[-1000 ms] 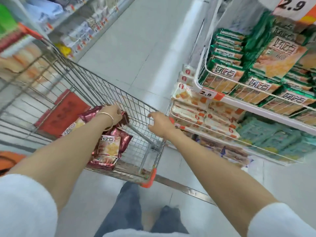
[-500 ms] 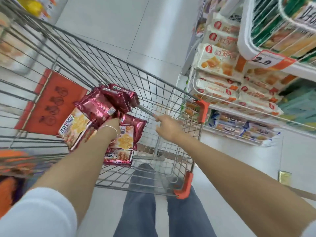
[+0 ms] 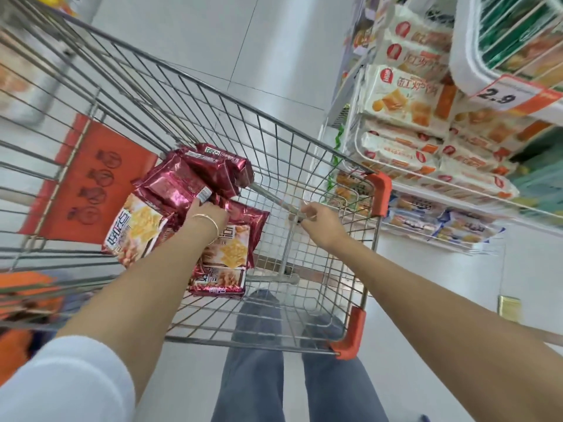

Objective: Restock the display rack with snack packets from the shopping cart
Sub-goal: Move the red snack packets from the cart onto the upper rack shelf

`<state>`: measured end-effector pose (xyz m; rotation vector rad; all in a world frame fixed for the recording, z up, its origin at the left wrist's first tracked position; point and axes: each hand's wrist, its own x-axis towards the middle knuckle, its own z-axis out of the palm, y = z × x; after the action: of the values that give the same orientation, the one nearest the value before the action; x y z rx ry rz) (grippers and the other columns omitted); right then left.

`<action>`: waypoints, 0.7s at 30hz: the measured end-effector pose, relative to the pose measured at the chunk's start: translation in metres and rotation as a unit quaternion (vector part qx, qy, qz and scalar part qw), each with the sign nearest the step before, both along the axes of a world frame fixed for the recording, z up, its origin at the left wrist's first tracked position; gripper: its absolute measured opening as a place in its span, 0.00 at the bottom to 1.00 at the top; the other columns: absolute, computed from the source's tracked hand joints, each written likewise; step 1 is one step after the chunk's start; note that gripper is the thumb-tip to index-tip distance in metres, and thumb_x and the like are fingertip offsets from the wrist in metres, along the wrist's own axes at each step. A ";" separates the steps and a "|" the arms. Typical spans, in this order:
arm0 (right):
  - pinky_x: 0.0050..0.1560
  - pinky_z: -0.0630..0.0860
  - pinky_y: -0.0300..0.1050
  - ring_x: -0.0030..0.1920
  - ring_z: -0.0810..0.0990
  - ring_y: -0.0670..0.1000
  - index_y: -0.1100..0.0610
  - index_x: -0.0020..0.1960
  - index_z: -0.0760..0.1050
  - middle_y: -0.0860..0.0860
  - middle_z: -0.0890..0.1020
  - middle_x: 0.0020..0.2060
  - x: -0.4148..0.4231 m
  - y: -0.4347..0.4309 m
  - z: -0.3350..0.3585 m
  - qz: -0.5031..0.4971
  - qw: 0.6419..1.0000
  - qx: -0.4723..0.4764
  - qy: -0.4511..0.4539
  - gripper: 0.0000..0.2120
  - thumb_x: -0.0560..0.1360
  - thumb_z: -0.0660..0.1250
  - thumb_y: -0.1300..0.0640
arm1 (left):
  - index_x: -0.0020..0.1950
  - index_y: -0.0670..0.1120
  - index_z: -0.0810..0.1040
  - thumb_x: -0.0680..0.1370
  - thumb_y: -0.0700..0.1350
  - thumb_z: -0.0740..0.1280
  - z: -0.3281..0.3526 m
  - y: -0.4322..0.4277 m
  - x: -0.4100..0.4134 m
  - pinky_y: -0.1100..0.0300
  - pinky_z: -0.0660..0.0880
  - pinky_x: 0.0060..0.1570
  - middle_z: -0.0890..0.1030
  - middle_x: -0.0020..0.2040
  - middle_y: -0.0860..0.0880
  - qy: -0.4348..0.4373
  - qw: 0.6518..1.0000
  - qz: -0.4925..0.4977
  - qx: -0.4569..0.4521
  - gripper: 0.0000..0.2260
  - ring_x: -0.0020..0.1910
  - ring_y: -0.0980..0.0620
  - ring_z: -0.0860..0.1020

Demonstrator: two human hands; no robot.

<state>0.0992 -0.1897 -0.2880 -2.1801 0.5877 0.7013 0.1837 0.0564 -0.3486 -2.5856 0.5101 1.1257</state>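
Note:
Several dark red snack packets lie piled in the wire shopping cart. My left hand reaches down into the cart and its fingers rest on the pile, closing on the top red packet. More red packets lie under my wrist. My right hand grips a metal bar of the cart near its right side. The white wire display rack stands to the right, its shelves filled with white and orange packets.
An orange panel covers the cart's far end. A price tag reading 2.9 hangs on the rack's upper shelf, which holds green packets. Grey floor tiles stretch ahead. My legs stand under the cart.
The view has tilted down and closer to the cart. My left hand has slid a little to the right on the red packets. My right hand still holds the cart bar.

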 end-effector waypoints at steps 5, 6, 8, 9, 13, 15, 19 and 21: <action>0.44 0.71 0.41 0.51 0.75 0.51 0.60 0.66 0.74 0.55 0.77 0.62 -0.004 -0.002 0.008 -0.030 0.999 0.018 -0.006 0.14 0.80 0.64 0.61 | 0.77 0.48 0.62 0.79 0.42 0.68 -0.010 0.003 -0.013 0.46 0.68 0.68 0.71 0.73 0.44 0.040 0.997 0.067 0.010 0.28 0.71 0.42 0.68; 0.45 0.70 0.40 0.51 0.75 0.50 0.60 0.66 0.74 0.54 0.77 0.61 -0.006 -0.003 0.008 -0.034 0.999 0.021 -0.005 0.14 0.80 0.64 0.62 | 0.76 0.48 0.63 0.79 0.41 0.66 -0.011 0.001 -0.016 0.45 0.65 0.70 0.69 0.74 0.45 0.021 0.998 0.045 0.030 0.26 0.73 0.42 0.66; 0.48 0.69 0.38 0.54 0.76 0.50 0.60 0.65 0.74 0.53 0.78 0.59 -0.009 -0.007 0.005 -0.036 0.999 0.022 -0.006 0.14 0.80 0.64 0.62 | 0.74 0.49 0.68 0.81 0.44 0.63 -0.010 -0.002 -0.019 0.47 0.64 0.71 0.69 0.73 0.45 -0.005 0.998 -0.005 0.063 0.21 0.72 0.43 0.66; 0.48 0.69 0.38 0.55 0.77 0.50 0.60 0.65 0.75 0.53 0.79 0.59 -0.010 -0.009 0.004 -0.040 0.999 0.022 -0.007 0.13 0.80 0.64 0.61 | 0.74 0.50 0.69 0.81 0.45 0.62 -0.009 -0.003 -0.018 0.47 0.64 0.71 0.70 0.72 0.45 -0.011 0.997 -0.019 0.070 0.20 0.72 0.44 0.67; 0.42 0.76 0.45 0.46 0.76 0.51 0.61 0.63 0.75 0.59 0.80 0.57 -0.014 -0.012 0.003 -0.067 0.997 0.035 -0.003 0.11 0.81 0.62 0.64 | 0.73 0.52 0.68 0.80 0.48 0.68 -0.001 -0.006 -0.009 0.45 0.54 0.76 0.77 0.67 0.48 0.058 0.998 -0.011 0.013 0.22 0.68 0.45 0.73; 0.45 0.77 0.50 0.46 0.77 0.53 0.61 0.62 0.75 0.59 0.80 0.57 -0.015 -0.013 0.005 -0.066 0.997 0.036 -0.002 0.11 0.81 0.61 0.64 | 0.69 0.52 0.70 0.78 0.49 0.71 0.011 -0.009 -0.004 0.46 0.58 0.75 0.79 0.66 0.50 0.102 0.991 0.051 -0.069 0.22 0.64 0.46 0.76; 0.39 0.75 0.44 0.44 0.76 0.51 0.59 0.62 0.74 0.56 0.79 0.56 -0.010 -0.015 0.005 -0.079 0.996 0.045 0.008 0.11 0.81 0.61 0.62 | 0.67 0.50 0.77 0.73 0.50 0.76 0.044 -0.007 0.010 0.57 0.73 0.47 0.77 0.60 0.48 0.084 0.924 0.277 -0.249 0.23 0.47 0.49 0.76; 0.32 0.71 0.38 0.39 0.75 0.48 0.58 0.60 0.74 0.56 0.78 0.56 -0.008 -0.014 0.006 -0.084 0.995 0.045 0.013 0.09 0.81 0.61 0.62 | 0.67 0.49 0.78 0.74 0.46 0.74 0.058 0.000 0.017 0.59 0.70 0.37 0.79 0.57 0.48 0.074 0.882 0.365 -0.287 0.21 0.38 0.51 0.73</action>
<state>0.0913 -0.2042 -0.2822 -2.0141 0.7295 0.6551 0.2010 0.0567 -0.2902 -3.3669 -0.1922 1.5950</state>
